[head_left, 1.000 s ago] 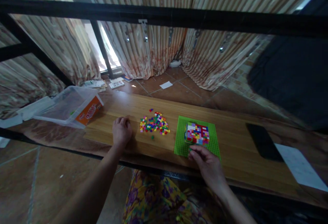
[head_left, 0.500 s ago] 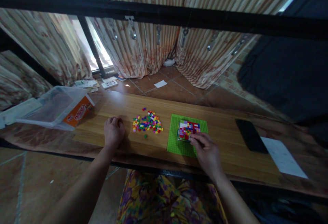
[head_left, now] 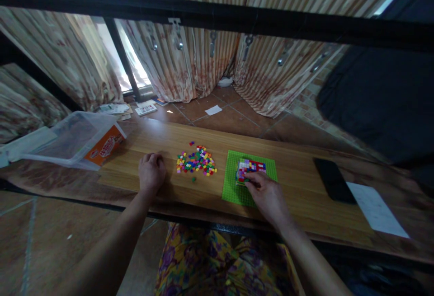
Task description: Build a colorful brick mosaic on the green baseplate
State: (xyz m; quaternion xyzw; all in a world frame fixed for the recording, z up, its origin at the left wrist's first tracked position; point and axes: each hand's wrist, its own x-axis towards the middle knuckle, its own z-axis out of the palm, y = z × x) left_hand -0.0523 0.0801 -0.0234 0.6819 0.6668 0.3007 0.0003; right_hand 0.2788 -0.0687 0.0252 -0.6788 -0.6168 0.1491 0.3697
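My right hand (head_left: 266, 192) reaches over a low block of multicoloured toy bricks (head_left: 249, 165) on a green studded baseplate (head_left: 230, 190). Its thumb and fingers are pinched together at the near left part of the block, covering some of it. Anything between those fingertips is too small to make out. My left hand (head_left: 151, 172) rests on the wooden board with its fingers curled in; the inside of that fist is hidden. Between the two hands lies a pile of loose small bricks (head_left: 196, 161) in mixed colours, with a single green brick (head_left: 194, 179) in front of it.
A clear plastic box (head_left: 77, 138) with an orange label lies at the left end. Toward the right are a black phone (head_left: 334, 180) and a white sheet of paper (head_left: 377, 209). A dark metal bar (head_left: 217, 11) crosses beyond the table, before striped curtains.
My right hand has shifted left across the brick block, from its near edge toward its left part. My left hand stays curled in place. The view has moved slightly.
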